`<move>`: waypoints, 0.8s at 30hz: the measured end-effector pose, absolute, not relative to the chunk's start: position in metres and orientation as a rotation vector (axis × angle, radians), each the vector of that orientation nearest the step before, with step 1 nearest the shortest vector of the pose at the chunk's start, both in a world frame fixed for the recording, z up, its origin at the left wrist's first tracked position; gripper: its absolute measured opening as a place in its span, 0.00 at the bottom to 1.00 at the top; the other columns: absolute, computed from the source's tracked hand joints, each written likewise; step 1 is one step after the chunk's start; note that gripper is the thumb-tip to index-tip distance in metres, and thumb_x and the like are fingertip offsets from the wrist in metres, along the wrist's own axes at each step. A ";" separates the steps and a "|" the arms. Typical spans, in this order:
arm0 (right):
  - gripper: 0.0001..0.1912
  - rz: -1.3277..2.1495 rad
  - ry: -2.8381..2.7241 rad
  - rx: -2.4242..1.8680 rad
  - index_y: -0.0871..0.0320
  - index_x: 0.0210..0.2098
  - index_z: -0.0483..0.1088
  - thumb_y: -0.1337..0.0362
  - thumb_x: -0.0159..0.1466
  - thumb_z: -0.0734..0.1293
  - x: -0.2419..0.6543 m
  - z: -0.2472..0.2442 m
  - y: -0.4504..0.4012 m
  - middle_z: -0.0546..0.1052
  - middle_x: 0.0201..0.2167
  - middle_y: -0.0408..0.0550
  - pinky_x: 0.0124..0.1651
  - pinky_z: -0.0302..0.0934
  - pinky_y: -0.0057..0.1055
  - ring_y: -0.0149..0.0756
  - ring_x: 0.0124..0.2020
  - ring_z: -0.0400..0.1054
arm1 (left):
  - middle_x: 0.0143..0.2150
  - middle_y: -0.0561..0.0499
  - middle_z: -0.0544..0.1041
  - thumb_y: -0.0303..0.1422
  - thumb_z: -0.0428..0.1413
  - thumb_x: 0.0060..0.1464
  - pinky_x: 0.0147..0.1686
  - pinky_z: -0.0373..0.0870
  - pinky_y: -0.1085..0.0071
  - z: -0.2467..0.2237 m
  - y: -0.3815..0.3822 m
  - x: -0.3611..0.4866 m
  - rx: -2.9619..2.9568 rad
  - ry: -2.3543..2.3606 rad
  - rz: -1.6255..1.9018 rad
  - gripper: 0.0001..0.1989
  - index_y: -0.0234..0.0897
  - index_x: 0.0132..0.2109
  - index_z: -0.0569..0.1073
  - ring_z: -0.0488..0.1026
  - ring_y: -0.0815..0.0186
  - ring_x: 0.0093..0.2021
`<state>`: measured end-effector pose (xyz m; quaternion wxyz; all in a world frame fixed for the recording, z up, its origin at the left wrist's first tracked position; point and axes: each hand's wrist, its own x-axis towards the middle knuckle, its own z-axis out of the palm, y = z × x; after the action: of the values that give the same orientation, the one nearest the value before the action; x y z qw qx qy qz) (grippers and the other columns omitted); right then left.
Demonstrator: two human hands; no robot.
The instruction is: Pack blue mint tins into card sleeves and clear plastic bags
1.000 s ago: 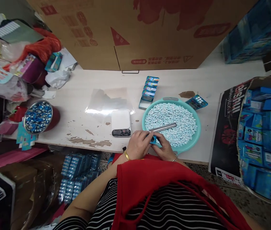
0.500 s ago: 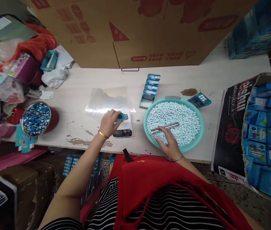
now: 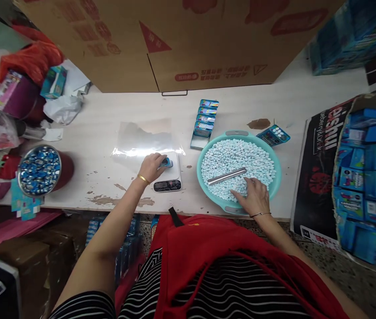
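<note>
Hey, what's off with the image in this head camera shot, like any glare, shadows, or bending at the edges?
Head view: bright glare streaks across the clear plastic sheet; the metal tube shines along its length; wide-angle stretch tilts the black carton at the side; the underside of the table is dim.

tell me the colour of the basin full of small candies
Turquoise green; the basin shows best in the head view, around the pale candies.

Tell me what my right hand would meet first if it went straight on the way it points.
Probably the right end of the metal tube, just beyond the fingertips of your right hand. Depth is unclear, so it might brush the pale pellets first or pass above both.
</note>
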<state>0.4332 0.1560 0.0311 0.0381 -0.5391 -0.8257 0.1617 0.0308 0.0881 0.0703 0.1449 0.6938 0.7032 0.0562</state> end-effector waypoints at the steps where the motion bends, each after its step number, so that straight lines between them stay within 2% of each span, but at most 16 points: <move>1: 0.35 0.462 -2.586 -1.672 0.62 0.54 0.62 0.42 0.57 0.62 0.432 0.029 0.156 0.64 0.51 0.65 0.47 0.55 0.51 0.58 0.50 0.57 | 0.45 0.42 0.71 0.41 0.54 0.55 0.43 0.64 0.59 0.072 0.087 0.028 1.998 2.043 0.197 0.23 0.35 0.55 0.66 0.67 0.56 0.44; 3: 0.36 0.424 -2.680 -1.678 0.63 0.53 0.63 0.42 0.55 0.64 0.428 0.027 0.155 0.64 0.51 0.65 0.46 0.55 0.51 0.59 0.49 0.56 | 0.47 0.41 0.71 0.44 0.54 0.54 0.46 0.65 0.59 0.077 0.084 0.021 1.967 2.138 0.314 0.26 0.35 0.56 0.65 0.67 0.56 0.46; 7: 0.30 0.404 -2.775 -1.625 0.64 0.52 0.64 0.50 0.57 0.65 0.416 0.020 0.157 0.67 0.46 0.64 0.43 0.57 0.48 0.56 0.45 0.58 | 0.44 0.43 0.72 0.41 0.51 0.58 0.46 0.67 0.63 0.090 0.070 0.006 1.765 2.383 0.645 0.18 0.33 0.50 0.69 0.69 0.61 0.45; 12: 0.18 0.748 -2.706 -1.333 0.62 0.49 0.66 0.65 0.61 0.57 0.418 0.008 0.162 0.69 0.39 0.58 0.43 0.60 0.43 0.48 0.41 0.63 | 0.39 0.48 0.73 0.39 0.51 0.58 0.43 0.70 0.67 0.102 0.037 -0.005 1.534 2.473 0.771 0.14 0.34 0.46 0.71 0.70 0.66 0.40; 15: 0.15 0.999 -2.369 -1.403 0.59 0.43 0.69 0.63 0.61 0.57 0.425 0.007 0.168 0.71 0.37 0.55 0.41 0.62 0.41 0.45 0.38 0.66 | 0.38 0.49 0.73 0.38 0.51 0.58 0.40 0.71 0.68 0.103 0.015 -0.006 1.477 2.488 0.765 0.13 0.34 0.44 0.72 0.71 0.67 0.38; 17: 0.14 1.186 -1.973 -1.588 0.58 0.40 0.70 0.58 0.59 0.61 0.428 0.011 0.173 0.72 0.31 0.51 0.32 0.63 0.37 0.41 0.31 0.67 | 0.36 0.49 0.74 0.39 0.50 0.58 0.38 0.72 0.68 0.100 0.004 -0.003 1.436 2.504 0.764 0.13 0.34 0.42 0.73 0.71 0.68 0.36; 20: 0.20 1.529 -1.240 -1.778 0.56 0.40 0.68 0.54 0.50 0.69 0.431 0.021 0.182 0.71 0.24 0.43 0.18 0.54 0.25 0.31 0.20 0.63 | 0.35 0.49 0.74 0.40 0.50 0.57 0.36 0.72 0.69 0.091 -0.008 0.006 1.316 2.509 0.756 0.14 0.35 0.40 0.74 0.71 0.67 0.34; 22: 0.23 1.716 -0.899 -1.749 0.56 0.40 0.68 0.57 0.46 0.72 0.433 0.027 0.188 0.71 0.22 0.41 0.14 0.47 0.21 0.28 0.18 0.61 | 0.35 0.49 0.75 0.41 0.50 0.56 0.37 0.72 0.69 0.084 -0.012 0.012 1.234 2.495 0.763 0.14 0.36 0.39 0.74 0.72 0.67 0.34; 24: 0.22 1.823 -0.748 -1.696 0.56 0.38 0.68 0.60 0.43 0.73 0.433 0.032 0.192 0.71 0.22 0.41 0.13 0.46 0.19 0.26 0.17 0.60 | 0.36 0.48 0.75 0.41 0.50 0.55 0.37 0.72 0.69 0.078 -0.015 0.019 1.190 2.467 0.783 0.14 0.36 0.39 0.74 0.72 0.67 0.35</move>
<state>0.4328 0.1919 0.0320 0.2675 -0.6285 -0.2771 0.6758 0.0191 -0.0146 0.0780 0.1459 0.4131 0.8568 0.2718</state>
